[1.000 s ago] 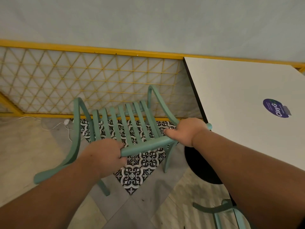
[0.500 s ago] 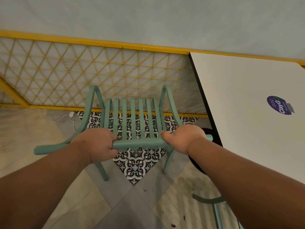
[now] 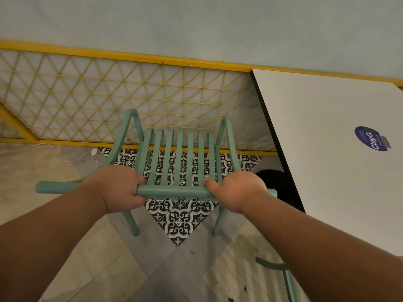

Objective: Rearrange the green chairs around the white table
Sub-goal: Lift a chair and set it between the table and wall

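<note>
A green slatted chair (image 3: 178, 158) stands in front of me, its seat toward the yellow lattice panel. My left hand (image 3: 117, 188) grips the top rail of its backrest at the left end. At the right end of the same rail, my right hand (image 3: 236, 190) grips with the thumb on top. The white table (image 3: 340, 162) lies to the right, its black edge close to the chair's right armrest. Part of a second green chair (image 3: 281, 273) shows at the lower right, mostly hidden behind my right forearm.
A yellow lattice panel (image 3: 109, 101) runs along the pale wall just beyond the chair. A white cable and plug (image 3: 87, 154) lie on the floor at the left. The table's black base (image 3: 274, 186) sits by the chair's right rear leg. A purple sticker (image 3: 370, 138) marks the tabletop.
The chair has turned from an angled position to face square to the lattice panel. Both hands have kept their grip on the top rail and swung with it.
</note>
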`<state>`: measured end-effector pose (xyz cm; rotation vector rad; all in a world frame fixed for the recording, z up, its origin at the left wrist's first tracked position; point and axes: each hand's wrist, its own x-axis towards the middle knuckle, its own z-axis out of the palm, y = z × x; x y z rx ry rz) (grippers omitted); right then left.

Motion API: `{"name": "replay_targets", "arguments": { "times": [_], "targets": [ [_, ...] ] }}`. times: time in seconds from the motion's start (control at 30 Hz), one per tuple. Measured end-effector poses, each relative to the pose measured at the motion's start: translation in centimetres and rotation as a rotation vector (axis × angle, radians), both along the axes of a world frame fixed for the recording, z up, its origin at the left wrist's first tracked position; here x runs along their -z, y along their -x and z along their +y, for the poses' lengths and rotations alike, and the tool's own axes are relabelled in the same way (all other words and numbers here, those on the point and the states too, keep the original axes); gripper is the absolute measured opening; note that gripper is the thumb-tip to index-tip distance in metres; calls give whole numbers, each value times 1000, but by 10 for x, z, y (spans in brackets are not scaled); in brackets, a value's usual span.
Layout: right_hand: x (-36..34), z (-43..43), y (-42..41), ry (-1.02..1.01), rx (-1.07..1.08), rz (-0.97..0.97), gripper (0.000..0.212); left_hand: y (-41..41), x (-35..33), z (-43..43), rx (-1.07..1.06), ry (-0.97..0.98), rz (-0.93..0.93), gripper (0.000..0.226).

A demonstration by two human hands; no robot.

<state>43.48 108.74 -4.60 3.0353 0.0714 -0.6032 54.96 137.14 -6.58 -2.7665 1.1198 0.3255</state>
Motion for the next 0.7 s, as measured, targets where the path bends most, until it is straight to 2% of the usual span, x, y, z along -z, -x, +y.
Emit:
{"name": "replay_targets", "arguments": {
  "times": [0.1, 0.17, 0.2, 0.27, 0.33, 0.43, 0.57, 0.63, 0.7],
  "targets": [
    [2, -3, 3, -110, 192, 20, 81, 1, -3, -9, -145, -51, 115, 60],
    [0, -12, 2, -216, 217, 68, 95, 3, -7, -21, -270, -142, 183, 55],
    [-2, -18, 1, -280, 209, 113, 95, 6, -9, -28, -321, -176, 189, 52],
    [-8, -35, 1, -409, 226, 202, 83, 18, -10, -47, -339, -183, 190, 51],
    [-11, -53, 1, -454, 300, 263, 84, 34, -10, -70, -291, -120, 195, 60],
    [-8, -72, -2, -417, 427, 325, 103, 56, -10, -110, -253, -75, 182, 81],
    [1, -74, -13, -347, 462, 366, 100, 65, -12, -135, -292, -51, 187, 98],
    [4, -75, -17, -360, 495, 389, 88, 66, -11, -133, -276, 1, 172, 106],
    [4, -76, -20, -366, 482, 426, 65, 66, -10, -129, -245, 36, 160, 111]
  ]
}}
